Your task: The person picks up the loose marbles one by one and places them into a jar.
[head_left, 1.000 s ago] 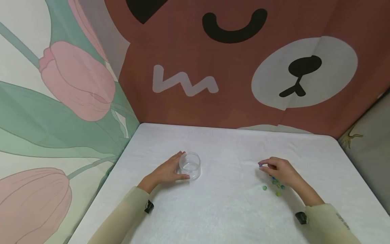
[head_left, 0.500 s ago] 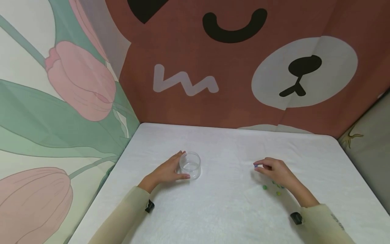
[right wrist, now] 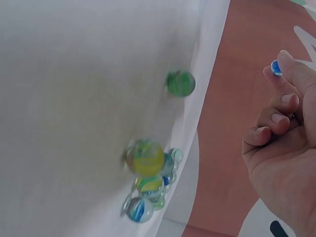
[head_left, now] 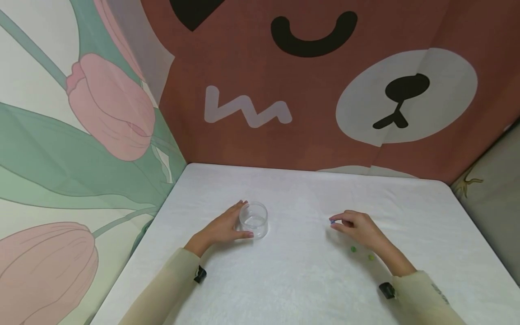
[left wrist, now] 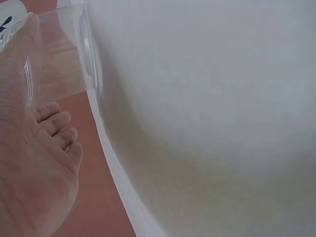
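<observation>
My right hand (head_left: 359, 228) pinches a blue marble (right wrist: 276, 68) between thumb and forefinger, raised above the table; its other fingers are curled in. A clear, round plastic jar (head_left: 253, 220) stands upright on the white table with nothing visible inside. Around its left side my left hand (head_left: 222, 228) holds it, thumb at the near side and fingertips at the far side. In the left wrist view the thumb lies along the jar (left wrist: 59, 54). Below the right hand lie a green marble (head_left: 353, 249) and a yellow-green marble (head_left: 371, 257).
Several more glass marbles (right wrist: 148, 185) lie clustered on the table in the right wrist view, mostly hidden by the right hand in the head view. A white cloth covers the table (head_left: 292, 280). Printed curtains (head_left: 252, 149) hang right behind and left of it.
My right hand has moved left toward the jar, carrying the blue marble away from the other marbles. The left hand and the jar have stayed in place.
</observation>
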Demonstrator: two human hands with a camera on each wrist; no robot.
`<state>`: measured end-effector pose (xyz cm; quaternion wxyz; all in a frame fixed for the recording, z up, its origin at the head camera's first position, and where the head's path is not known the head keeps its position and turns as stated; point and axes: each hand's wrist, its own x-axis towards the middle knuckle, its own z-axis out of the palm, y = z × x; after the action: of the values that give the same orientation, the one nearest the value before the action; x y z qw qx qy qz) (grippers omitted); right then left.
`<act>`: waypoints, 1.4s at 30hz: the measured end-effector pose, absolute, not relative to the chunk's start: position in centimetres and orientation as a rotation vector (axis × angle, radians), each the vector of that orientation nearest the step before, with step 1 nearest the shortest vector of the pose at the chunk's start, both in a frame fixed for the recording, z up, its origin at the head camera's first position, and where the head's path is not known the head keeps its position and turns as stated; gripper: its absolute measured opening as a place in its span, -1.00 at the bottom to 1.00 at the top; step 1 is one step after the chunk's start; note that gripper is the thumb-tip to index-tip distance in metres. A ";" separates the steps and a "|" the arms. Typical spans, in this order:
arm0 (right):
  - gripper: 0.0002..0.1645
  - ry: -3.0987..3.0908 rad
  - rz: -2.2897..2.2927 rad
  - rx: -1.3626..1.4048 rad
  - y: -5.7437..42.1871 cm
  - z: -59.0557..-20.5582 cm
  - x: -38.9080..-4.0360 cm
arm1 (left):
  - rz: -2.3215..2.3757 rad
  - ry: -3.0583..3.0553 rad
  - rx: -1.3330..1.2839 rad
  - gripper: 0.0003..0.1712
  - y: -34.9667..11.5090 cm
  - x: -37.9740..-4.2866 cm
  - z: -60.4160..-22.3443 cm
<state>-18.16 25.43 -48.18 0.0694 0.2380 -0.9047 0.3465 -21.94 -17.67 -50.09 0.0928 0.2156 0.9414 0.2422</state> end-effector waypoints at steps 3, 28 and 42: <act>-0.82 -2.734 1.041 0.721 24.9 -48.1 -18.1 | 0.720 2.795 0.646 0.27 -17.7 -21.9 -50.1; -0.81 -2.690 1.070 0.798 21.5 -47.9 -18.8 | 0.733 2.790 0.660 0.26 -17.7 -21.9 -50.0; -0.80 -2.682 1.170 0.843 19.1 -47.6 -19.3 | 0.754 2.784 0.653 0.28 -17.7 -21.9 -50.2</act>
<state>-19.27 19.13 -47.64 0.0482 0.2765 -0.8798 0.3837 -21.91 -17.73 -50.24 0.0921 0.2200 0.9374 0.2539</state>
